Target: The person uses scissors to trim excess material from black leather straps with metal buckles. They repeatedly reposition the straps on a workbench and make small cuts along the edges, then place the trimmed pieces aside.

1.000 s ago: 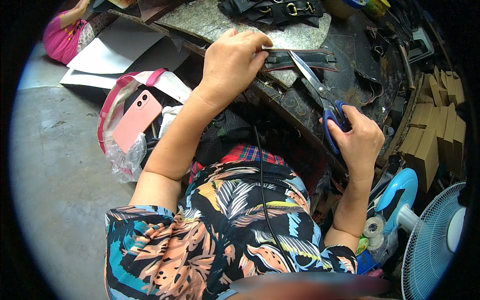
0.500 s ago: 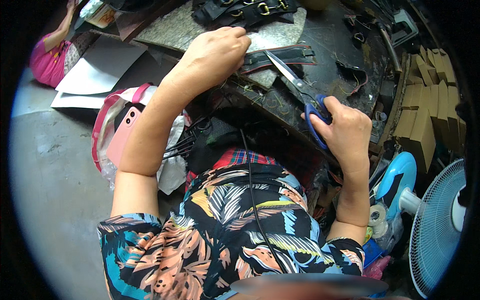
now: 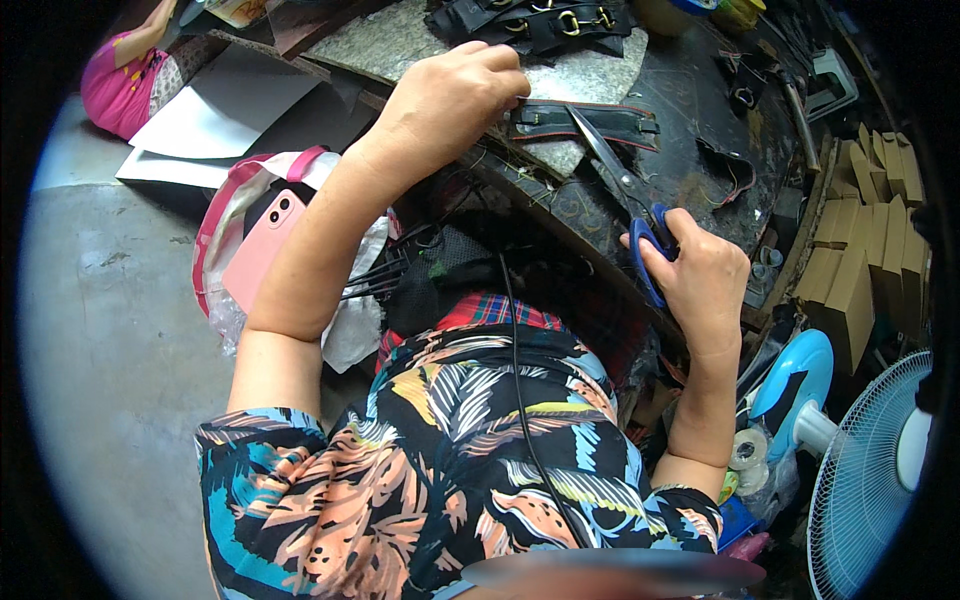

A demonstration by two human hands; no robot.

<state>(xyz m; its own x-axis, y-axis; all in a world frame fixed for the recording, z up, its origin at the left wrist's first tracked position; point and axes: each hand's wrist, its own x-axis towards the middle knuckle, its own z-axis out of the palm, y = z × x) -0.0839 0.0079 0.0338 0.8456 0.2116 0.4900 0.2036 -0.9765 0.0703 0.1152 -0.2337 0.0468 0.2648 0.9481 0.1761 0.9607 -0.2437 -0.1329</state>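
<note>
My right hand point(image 3: 697, 268) grips a pair of scissors point(image 3: 612, 165) by its blue handles. Their long blades look closed together and point up and left, with the tip over a black strap point(image 3: 590, 122) edged in red. This strap lies across the edge of a grey stone slab point(image 3: 610, 68) on the dark workbench. Close to the strap's left end is my left hand point(image 3: 452, 105), its fingers curled together. What they pinch, if anything, is hidden behind the hand.
Black straps with brass-coloured buckles point(image 3: 560, 25) are piled on the slab's far side. Cardboard pieces point(image 3: 850, 250) and a fan point(image 3: 875, 470) stand at the right. A bag holding a pink phone point(image 3: 262, 250) is beside my left forearm. Another person point(image 3: 120, 85) is at the far left.
The whole view has shifted and turned slightly, so the bench sits further right. Both hands, the scissors and the strap keep nearly the same places relative to each other.
</note>
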